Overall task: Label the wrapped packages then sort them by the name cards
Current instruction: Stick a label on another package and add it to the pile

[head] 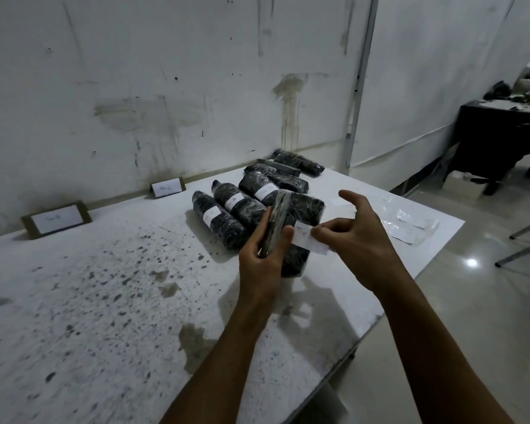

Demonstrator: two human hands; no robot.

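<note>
Stained white worktop point(104, 301): beside the labelled packages point(227, 209), left hand point(262, 255) grips an upended package point(300, 221), steadying it, while right hand point(358, 240) pinches a label point(306, 238) against it.

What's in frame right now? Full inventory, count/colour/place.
labelled packages: 3, black wrap with white labels, side by side mid-table
unlabelled packages: several, black, piled at the far edge; count unclear
held package: 1, black, above the table's right part
held label: 1, white, at the held package
name cards: 2, white on brown, against the wall
label sheets: a few, white, table's right corner
table: 1, white, stained
left hand: grips the held package
right hand: pinches the held label
</note>
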